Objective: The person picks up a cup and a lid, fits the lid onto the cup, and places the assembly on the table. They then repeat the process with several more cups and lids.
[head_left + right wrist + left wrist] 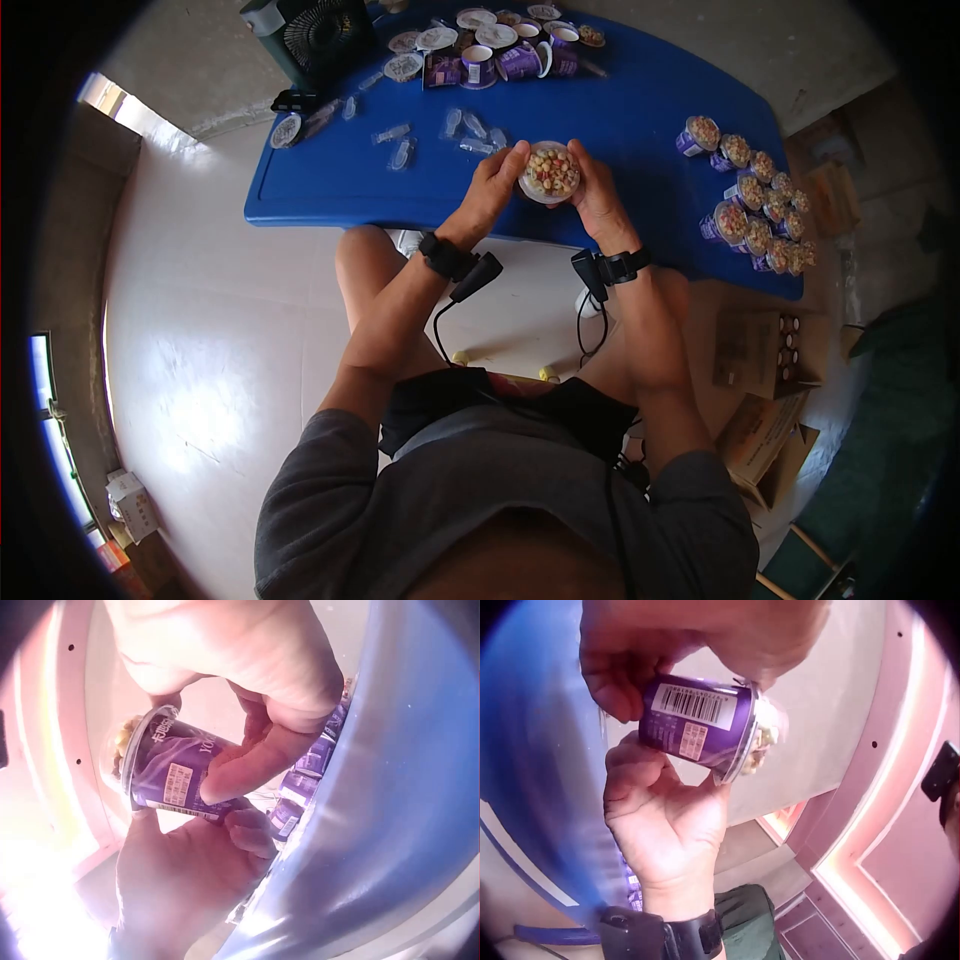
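A purple cup (690, 724) with a clear domed lid full of nuts and dried bits (549, 172) is held above the blue table's front edge. My left hand (490, 187) grips it from the left and my right hand (598, 192) from the right, thumbs by the lid rim. In the right wrist view the cup (176, 776) lies tilted between the right hand (255, 667) and the left hand (187, 877), fingers curled round its wall and base. A barcode label shows on its side.
Several filled cups (730, 222) stand at the table's right. Purple cups (478, 68) and round lids (437, 38) lie at the back, near a fan (318, 40). Small clear wrapped pieces (402, 153) lie left of the hands. Cardboard boxes (760, 435) sit on the floor at right.
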`<move>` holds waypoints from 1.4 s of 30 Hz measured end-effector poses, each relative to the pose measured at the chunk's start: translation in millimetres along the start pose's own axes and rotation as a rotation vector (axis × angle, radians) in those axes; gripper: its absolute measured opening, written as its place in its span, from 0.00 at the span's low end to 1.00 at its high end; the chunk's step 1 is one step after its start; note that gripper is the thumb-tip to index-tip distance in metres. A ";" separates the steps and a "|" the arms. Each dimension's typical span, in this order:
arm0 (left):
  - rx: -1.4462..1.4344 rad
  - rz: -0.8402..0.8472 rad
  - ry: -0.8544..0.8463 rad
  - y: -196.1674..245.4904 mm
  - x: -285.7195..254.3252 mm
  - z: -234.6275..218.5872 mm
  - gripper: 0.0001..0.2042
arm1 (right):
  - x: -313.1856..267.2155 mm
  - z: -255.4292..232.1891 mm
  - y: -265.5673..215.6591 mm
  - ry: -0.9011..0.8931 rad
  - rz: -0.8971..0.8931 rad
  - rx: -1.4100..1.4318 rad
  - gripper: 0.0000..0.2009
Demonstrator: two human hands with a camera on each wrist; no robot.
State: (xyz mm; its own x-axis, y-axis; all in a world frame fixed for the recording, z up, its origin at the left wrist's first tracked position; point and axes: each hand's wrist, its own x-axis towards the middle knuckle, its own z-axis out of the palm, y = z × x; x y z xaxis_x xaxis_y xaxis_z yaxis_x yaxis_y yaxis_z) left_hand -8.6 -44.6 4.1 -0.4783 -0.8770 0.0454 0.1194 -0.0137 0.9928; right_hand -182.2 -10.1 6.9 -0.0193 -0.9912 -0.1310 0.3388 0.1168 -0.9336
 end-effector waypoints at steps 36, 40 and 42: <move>-0.071 -0.092 -0.096 9.9 -4.5 3.0 0.31 | -4.4 4.7 -1.7 0.023 0.040 0.108 0.28; 0.298 0.389 0.184 2.3 -1.7 17.3 0.33 | -2.4 11.2 0.3 -0.011 0.019 0.318 0.29; 0.486 0.539 0.131 17.0 -9.8 20.3 0.37 | -6.2 10.9 -5.0 -0.002 0.084 0.193 0.29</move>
State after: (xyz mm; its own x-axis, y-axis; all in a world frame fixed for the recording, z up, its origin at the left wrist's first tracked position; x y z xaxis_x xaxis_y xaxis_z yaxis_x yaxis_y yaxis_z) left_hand -19.5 -26.5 22.9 -0.3509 -0.7524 0.5575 -0.1048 0.6231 0.7751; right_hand -173.5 -5.2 16.0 0.0180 -0.9786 -0.2050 0.5131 0.1850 -0.8381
